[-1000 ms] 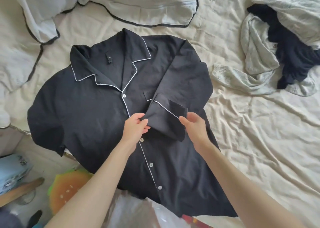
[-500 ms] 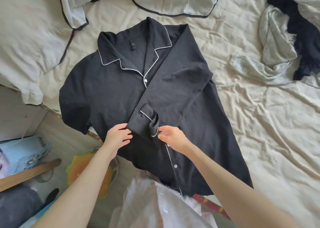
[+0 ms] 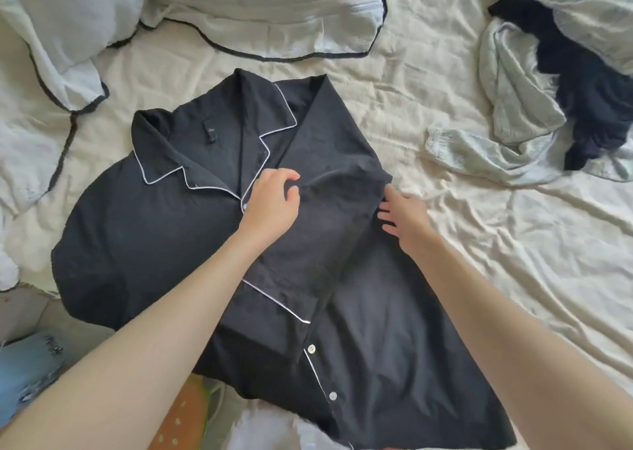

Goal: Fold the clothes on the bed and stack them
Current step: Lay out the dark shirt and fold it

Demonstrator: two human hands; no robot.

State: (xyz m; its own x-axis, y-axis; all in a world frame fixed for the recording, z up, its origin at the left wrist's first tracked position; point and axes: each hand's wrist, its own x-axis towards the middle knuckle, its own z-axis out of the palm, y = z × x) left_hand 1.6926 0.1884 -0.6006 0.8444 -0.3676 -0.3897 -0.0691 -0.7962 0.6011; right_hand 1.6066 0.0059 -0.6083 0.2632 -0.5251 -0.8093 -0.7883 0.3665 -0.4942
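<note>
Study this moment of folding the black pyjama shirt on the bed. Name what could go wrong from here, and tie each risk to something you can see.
1. The black shirt hangs over the bed's near edge, so its hem may drag it towards the floor.
2. The folded-in sleeve cuff lies loose; it may slip back out while the left hand and right hand smooth higher up.
3. The other sleeve is not yet folded, so the result may be lopsided.

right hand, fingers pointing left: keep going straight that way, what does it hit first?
The right hand already has its fingers at the shirt's folded right edge, so it meets that fabric first. Further on, likely the left hand, though depth is unclear.
</note>
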